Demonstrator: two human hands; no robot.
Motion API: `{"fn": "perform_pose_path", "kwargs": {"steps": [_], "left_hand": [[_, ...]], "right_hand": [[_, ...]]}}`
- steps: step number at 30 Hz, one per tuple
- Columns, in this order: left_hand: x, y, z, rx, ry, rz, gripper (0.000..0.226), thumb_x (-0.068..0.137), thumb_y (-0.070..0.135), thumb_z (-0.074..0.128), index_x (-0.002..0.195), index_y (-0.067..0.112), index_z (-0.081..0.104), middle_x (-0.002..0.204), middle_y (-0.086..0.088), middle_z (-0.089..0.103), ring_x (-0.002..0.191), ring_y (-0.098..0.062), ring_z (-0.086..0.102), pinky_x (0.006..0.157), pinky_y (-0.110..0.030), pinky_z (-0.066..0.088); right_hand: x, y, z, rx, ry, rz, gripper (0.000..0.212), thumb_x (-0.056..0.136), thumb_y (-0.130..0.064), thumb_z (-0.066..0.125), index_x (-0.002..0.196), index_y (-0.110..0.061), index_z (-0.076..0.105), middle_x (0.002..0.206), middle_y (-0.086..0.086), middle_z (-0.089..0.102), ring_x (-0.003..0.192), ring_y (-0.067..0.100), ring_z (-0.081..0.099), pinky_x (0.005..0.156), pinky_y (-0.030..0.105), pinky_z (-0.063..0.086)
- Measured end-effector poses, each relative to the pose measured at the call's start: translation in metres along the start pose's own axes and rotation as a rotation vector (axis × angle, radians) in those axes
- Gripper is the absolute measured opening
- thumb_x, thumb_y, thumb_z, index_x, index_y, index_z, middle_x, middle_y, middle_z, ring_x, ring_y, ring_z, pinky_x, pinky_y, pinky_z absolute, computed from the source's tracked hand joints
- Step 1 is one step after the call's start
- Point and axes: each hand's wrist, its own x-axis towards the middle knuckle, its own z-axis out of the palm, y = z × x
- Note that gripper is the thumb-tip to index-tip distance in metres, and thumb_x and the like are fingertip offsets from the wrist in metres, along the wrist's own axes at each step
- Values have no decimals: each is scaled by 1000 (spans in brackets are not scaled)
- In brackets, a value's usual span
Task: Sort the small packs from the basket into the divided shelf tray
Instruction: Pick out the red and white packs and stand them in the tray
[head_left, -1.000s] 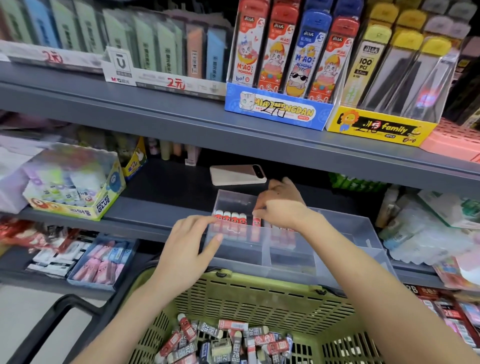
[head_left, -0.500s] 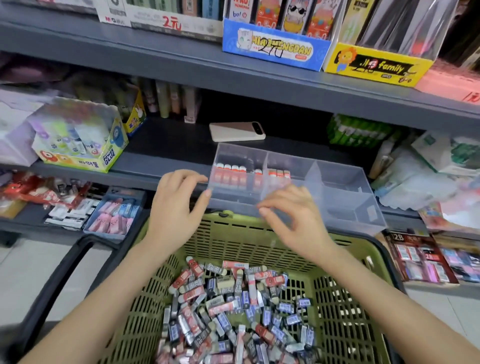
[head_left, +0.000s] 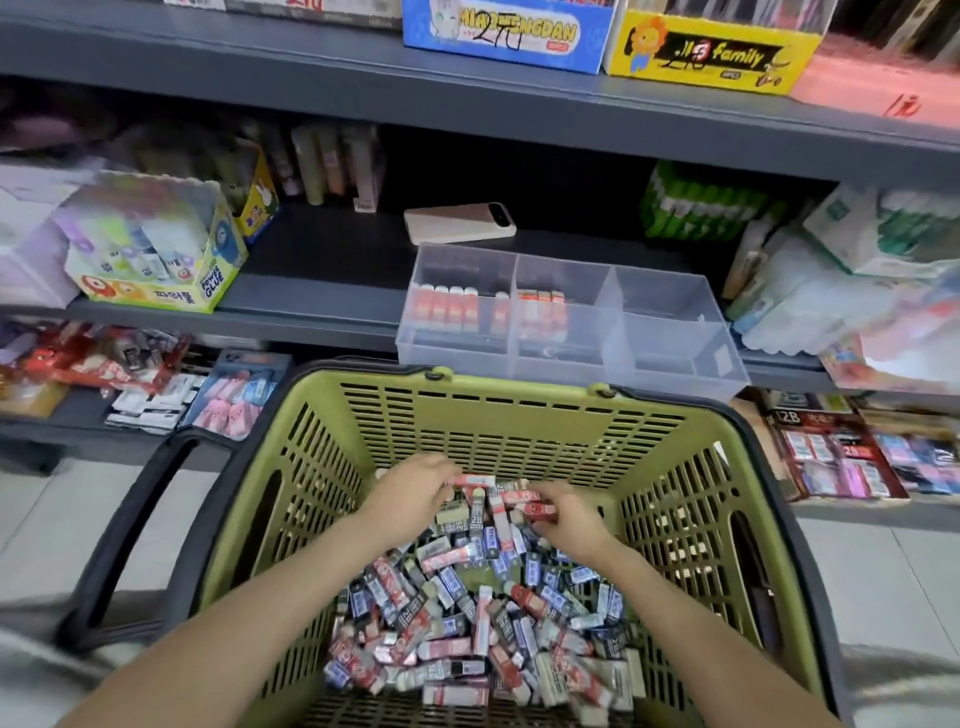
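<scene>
Packs (head_left: 467, 613) heap in the basket (head_left: 493, 415); left hand (head_left: 415, 493) and right hand (head_left: 569, 519) each apparently pinch one.

Grey metal shelves (head_left: 311, 78), pale tiled floor (head_left: 883, 571), soft indoor light

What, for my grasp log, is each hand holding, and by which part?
The right hand pinches a red pack by one end. The left hand touches a red-and-white pack; a hold cannot be told.

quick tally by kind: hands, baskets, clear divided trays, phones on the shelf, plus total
hands: 2, left hand and right hand
basket: 1
divided tray: 1
phone: 1
total: 5
</scene>
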Motion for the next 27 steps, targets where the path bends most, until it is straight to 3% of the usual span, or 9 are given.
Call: {"fn": "perform_pose_path", "kwargs": {"steps": [3,8,11,16,19,21,24,26,27], "left_hand": [[15,-6,24,52,17,-55,30,96,9,48,123,8,59,122,-6,60,115,-23,50,98,-30,36],[22,-9,45,282,40,-62,35,98,24,48,130,13,55,124,-1,53,112,-20,43,97,-29,36],[21,-8,54,346,7,-87,44,97,33,49,135,12,49,122,-3,49,113,-20,41,95,-29,36],[21,-2,62,91,101,-171,31,92,35,56,112,12,61,109,0,56,102,-15,51,88,-28,45],[23,1,62,-54,26,-207,26,86,33,64,102,14,57,100,2,62,97,-16,56,84,-28,47],[26,6,61,-98,11,-221,28,85,31,66,106,15,58,98,5,60,103,-18,54,88,-28,45],[29,13,57,-63,-20,-206,35,92,32,56,121,14,59,109,0,62,111,-19,51,98,-32,40],[25,22,48,-150,-16,-263,33,98,31,46,117,8,60,94,-2,63,89,-17,57,83,-31,46],[21,28,42,-308,-10,-344,32,100,27,42,115,4,58,86,0,61,76,-15,58,73,-31,48]], "right_hand": [[3,0,6,-12,-14,-25,56,87,0,57,137,-23,44,131,4,48,118,23,51,100,33,44],[8,4,0,-269,81,-109,36,87,-24,63,121,-25,54,120,-3,52,112,18,49,87,34,47],[2,10,3,-248,105,-110,25,88,-28,61,111,-19,55,111,-2,56,102,18,54,82,31,47],[-12,21,3,81,66,6,15,86,-19,65,98,-14,58,93,2,65,77,16,60,70,35,54],[-18,22,0,283,32,128,22,84,-18,69,98,-5,61,87,10,66,65,17,57,63,35,52],[-22,20,-4,454,21,221,29,81,-16,72,100,1,60,79,13,64,59,17,55,61,32,51],[-28,9,-15,715,25,349,32,78,-13,74,100,5,61,76,9,62,57,15,56,71,32,56],[-34,-7,-24,906,59,368,30,76,-13,75,97,4,64,81,10,65,55,12,58,67,27,56],[-39,-16,-28,988,90,348,28,76,-13,75,96,3,65,82,10,67,54,11,58,62,24,55]]}}
